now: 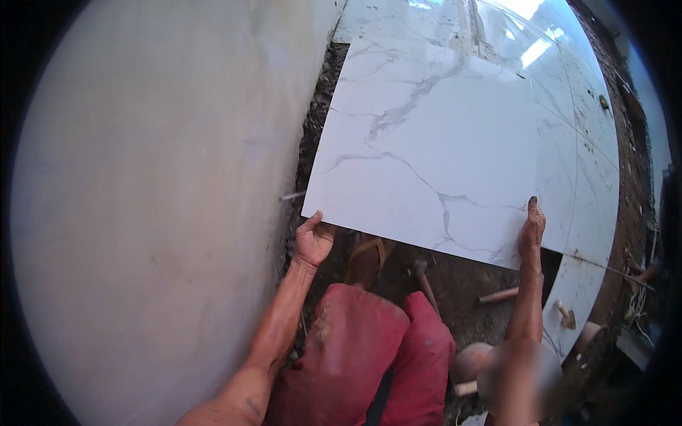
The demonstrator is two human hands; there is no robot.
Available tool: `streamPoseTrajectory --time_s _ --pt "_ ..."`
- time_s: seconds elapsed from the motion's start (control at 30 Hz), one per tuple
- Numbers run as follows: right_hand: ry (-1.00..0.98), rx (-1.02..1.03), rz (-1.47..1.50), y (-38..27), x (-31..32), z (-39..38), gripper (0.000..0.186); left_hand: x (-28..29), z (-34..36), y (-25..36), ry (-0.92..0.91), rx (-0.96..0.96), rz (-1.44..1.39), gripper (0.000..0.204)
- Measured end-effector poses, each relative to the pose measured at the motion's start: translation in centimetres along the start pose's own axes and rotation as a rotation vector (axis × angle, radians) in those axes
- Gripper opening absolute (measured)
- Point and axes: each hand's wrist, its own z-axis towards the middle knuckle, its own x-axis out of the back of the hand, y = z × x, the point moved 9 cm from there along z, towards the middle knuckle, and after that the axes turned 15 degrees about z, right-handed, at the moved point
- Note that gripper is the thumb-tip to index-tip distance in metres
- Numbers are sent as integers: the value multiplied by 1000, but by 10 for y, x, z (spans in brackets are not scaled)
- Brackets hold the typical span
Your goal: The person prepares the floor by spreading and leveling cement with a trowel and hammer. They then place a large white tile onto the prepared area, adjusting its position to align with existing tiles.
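A large white tile [419, 142] with grey veins is held at its sides above the ground. My left hand [315, 238] grips its near left corner with the thumb on top. My right hand [531, 226] grips its right edge close to the near corner, thumb up. Below the near edge are my sandalled foot, my red-clad legs and a hammer [425, 284] on dark soil, with a wooden handle [497, 295] beside it.
A plain pale wall [142, 199] rises on the left. Laid marble-look tiles [575, 163] extend behind and to the right, with a trowel [566, 314] on one. Another person's hand [639, 277] and loose cables [639, 309] are at the far right.
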Motion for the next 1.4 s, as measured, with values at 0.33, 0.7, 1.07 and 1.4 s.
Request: streamPoseTrajectory --time_s 0.33,0.7,1.07,1.4 --pt "-61 -4 153 42 -107 51 52 11 105 -11 -181 -1 -193 44" --pt "-58 34 124 54 -123 48 51 57 128 -34 -20 -42 -150 33" --pt "-78 71 50 73 -143 60 50 72 128 -30 61 -48 -151 31" --pt "-18 79 -155 89 -148 62 57 85 134 -19 148 -94 1 28"
